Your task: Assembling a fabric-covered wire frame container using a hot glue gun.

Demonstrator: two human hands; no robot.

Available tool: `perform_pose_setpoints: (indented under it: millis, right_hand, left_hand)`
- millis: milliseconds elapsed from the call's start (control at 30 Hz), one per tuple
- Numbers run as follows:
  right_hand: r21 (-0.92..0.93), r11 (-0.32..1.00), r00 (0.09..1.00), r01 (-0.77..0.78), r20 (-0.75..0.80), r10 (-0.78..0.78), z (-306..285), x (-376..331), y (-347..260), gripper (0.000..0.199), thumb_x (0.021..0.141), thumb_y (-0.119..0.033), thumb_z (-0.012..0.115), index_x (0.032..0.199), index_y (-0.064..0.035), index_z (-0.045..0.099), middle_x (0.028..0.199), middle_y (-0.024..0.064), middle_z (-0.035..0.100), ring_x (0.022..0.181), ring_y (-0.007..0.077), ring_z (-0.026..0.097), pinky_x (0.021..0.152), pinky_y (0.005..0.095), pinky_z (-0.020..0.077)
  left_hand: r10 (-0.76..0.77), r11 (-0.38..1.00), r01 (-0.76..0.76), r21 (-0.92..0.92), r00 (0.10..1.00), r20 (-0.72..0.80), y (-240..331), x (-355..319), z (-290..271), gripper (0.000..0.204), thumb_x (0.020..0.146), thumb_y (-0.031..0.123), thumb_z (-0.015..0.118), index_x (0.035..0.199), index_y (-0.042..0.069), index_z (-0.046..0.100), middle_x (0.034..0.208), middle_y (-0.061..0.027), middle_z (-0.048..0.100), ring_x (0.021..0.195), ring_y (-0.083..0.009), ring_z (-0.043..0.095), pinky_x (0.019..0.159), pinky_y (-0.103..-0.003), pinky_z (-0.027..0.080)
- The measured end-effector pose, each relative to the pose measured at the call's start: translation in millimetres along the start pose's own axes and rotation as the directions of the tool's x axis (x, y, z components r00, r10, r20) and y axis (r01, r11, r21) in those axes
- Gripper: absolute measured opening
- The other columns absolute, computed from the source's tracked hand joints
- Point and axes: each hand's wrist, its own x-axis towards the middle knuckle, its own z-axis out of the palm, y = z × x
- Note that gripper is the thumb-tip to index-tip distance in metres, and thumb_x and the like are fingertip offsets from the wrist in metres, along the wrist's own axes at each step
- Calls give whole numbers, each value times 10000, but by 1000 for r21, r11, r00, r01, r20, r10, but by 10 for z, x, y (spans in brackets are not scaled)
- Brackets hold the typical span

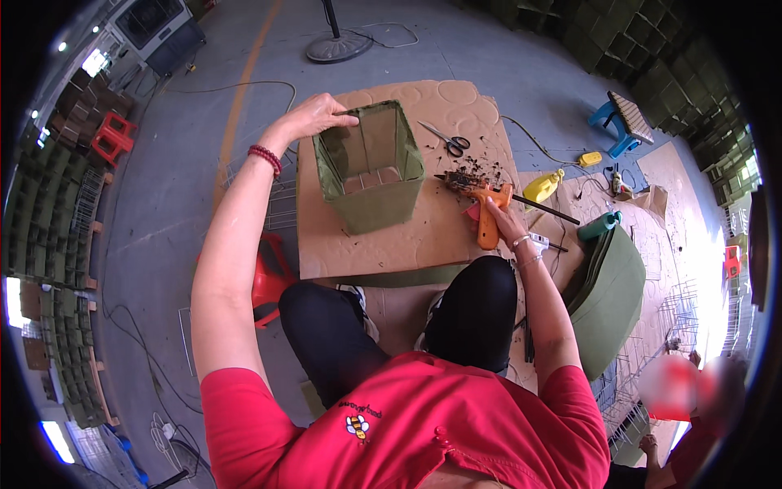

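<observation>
A green cloth-covered box [371, 208] with an open top and a thin wire frame stands on the cardboard-topped work surface [342, 253]. My left hand [314, 116] pinches its far left rim, fingers closed over the edge. At the right side of the cardboard, my right hand [507, 224] is closed around the handle of an orange glue gun [489, 232]. A long dark glue stick [546, 209] juts from the gun's back. Its nozzle points left over a heap of dark brown glue scraps [472, 178]. Scissors [448, 140] with black handles lie beyond the scraps.
Right of the surface are a yellow bottle [543, 186], a teal bottle [599, 226] and a stack of green panels [615, 297]. A blue stool [623, 122] stands far right, a red stool [269, 281] by my left knee. Another person [692, 440] is at the lower right.
</observation>
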Motion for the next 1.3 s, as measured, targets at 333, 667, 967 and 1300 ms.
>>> perform_pose_setpoints:
  millis: [333, 667, 967, 1300]
  right_hand:
    - [-859, 410, 821, 307, 20, -571, 195, -621, -780, 279, 886, -281, 667, 919, -4, 688, 814, 228, 673, 768, 382, 670, 675, 434, 521]
    - [-450, -316, -61, 836, 495, -867, 1353, -1430, -1145, 331, 696, -43, 680, 1021, 20, 666, 1084, 130, 655, 932, 271, 665, 726, 353, 545]
    - [-470, -358, -90, 807, 501, -861, 1660, -1339, -1279, 454, 669, -121, 618, 1096, 27, 669, 1163, 136, 625, 1081, 306, 624, 905, 418, 540]
    - [-518, -350, -74, 780, 479, -875, 1743, -1245, -1397, 457, 662, -110, 622, 1090, 41, 665, 1137, 141, 614, 1060, 308, 622, 916, 434, 540]
  left_hand:
    - [96, 988, -119, -96, 972, -212, 27, -129, 205, 427, 895, 411, 708, 1026, 6, 736, 834, -69, 719, 750, -106, 626, 716, -293, 500]
    - [490, 866, -270, 421, 293, -821, 888, -1517, 988, 191, 787, 37, 760, 968, 62, 706, 861, -75, 691, 754, -238, 674, 623, -332, 554]
    - [646, 746, -233, 624, 479, -594, 998, -1617, 1462, 279, 816, 77, 663, 1087, 30, 711, 1116, -71, 658, 984, -208, 635, 838, -350, 554]
    - [622, 762, -176, 624, 469, -627, 936, -1471, 1432, 275, 803, 87, 653, 1063, 19, 716, 1115, -68, 659, 983, -217, 627, 880, -373, 533]
